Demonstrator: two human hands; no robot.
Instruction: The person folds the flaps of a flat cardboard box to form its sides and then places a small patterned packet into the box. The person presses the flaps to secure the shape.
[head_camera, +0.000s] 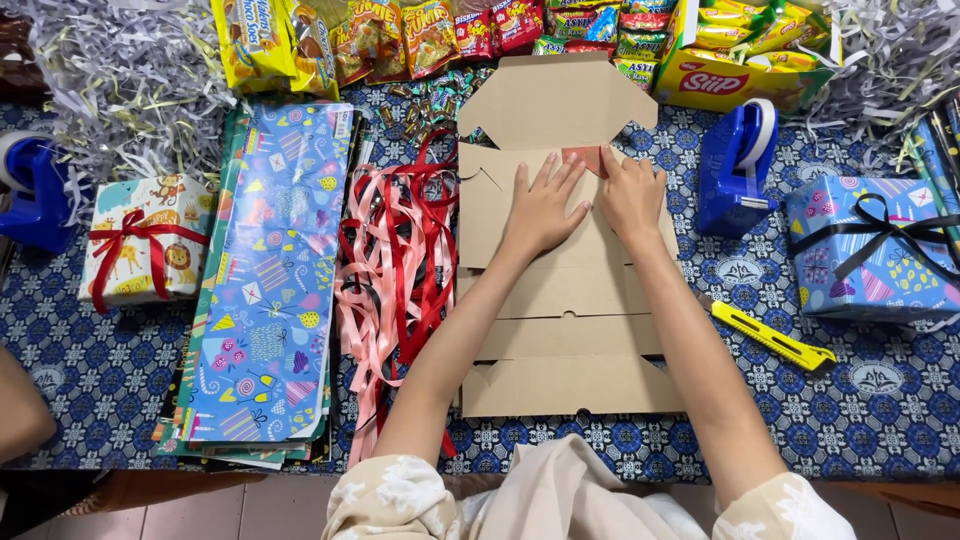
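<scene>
Forearms reaching over flat cardboard box blank (570, 300). Left hand (541, 208) spread open, pressing panel down; right hand (630, 195) beside it, pinching reddish tab (588, 157) just beyond fingertips. Best held flat, creased firmly along fold above both palms.

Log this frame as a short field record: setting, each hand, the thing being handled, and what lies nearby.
setting: table under a blue patterned cloth
left hand: flat, palm down on the unfolded cardboard box
right hand: on the same box, fingertips at a small reddish piece
left of box: red and pink ribbons, wrapping paper sheets, wrapped gift
right of box: blue tape dispenser, yellow utility knife
far edge: snack packets
</scene>
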